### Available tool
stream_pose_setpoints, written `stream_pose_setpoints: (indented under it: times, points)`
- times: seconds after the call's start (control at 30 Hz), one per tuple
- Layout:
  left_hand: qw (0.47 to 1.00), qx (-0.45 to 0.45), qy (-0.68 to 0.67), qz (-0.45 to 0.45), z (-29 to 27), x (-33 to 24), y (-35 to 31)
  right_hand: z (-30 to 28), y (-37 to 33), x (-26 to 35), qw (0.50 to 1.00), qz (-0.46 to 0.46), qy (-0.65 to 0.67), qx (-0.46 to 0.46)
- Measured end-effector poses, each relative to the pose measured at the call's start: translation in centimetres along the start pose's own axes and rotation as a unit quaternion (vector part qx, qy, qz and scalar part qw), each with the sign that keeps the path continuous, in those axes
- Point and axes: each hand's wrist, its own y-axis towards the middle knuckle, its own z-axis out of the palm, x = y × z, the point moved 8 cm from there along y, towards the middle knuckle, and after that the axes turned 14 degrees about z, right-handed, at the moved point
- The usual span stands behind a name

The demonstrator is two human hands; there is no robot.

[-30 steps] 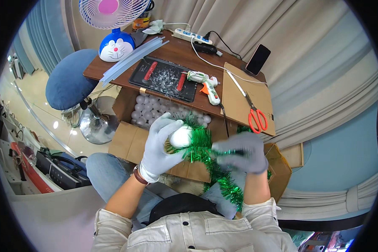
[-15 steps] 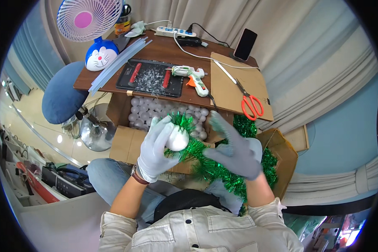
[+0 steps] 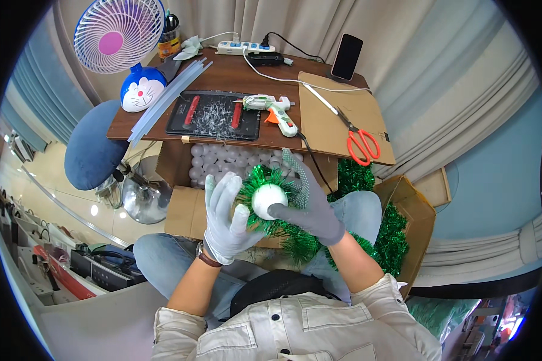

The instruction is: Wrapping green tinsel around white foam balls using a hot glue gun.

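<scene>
In front of my lap a white ball (image 3: 270, 201) is held up, with shiny green tinsel (image 3: 260, 175) wrapped around its far side. My right hand (image 3: 312, 207), in a grey glove with a dotted palm, grips the ball and tinsel, thumb on the ball's face. My left hand (image 3: 226, 216), in a white glove, is beside the ball with fingers stretched apart; its fingertips seem just off the tinsel. From the ball the tinsel trails down to the right, past my knee toward a carton (image 3: 418, 210) where more of it lies.
An open box of white balls (image 3: 223, 161) sits under the table's edge. On the brown table (image 3: 235, 66) are a glue gun (image 3: 274, 111), a black tray (image 3: 214, 117), glue sticks (image 3: 171, 99), scissors (image 3: 358, 138), cardboard (image 3: 325, 114), a phone (image 3: 346, 57), a power strip (image 3: 244, 48) and a fan (image 3: 140, 90).
My right hand has moved in from the right and taken hold of the ball. My left hand has let go and spread its fingers. The ball has shifted slightly right.
</scene>
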Motion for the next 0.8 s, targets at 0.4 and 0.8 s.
stream_pose_setpoints:
  times: [0.4,0.8]
  points:
    - [0.957,0.000,-0.234,-0.171,0.7,0.7,-0.7,-0.6,0.6,-2.4,0.973,0.061,0.221,-0.026]
    - [0.708,-0.140,-0.557,-0.412,3.9,4.2,-4.6,1.9,0.4,-2.7,0.899,0.095,0.420,0.074]
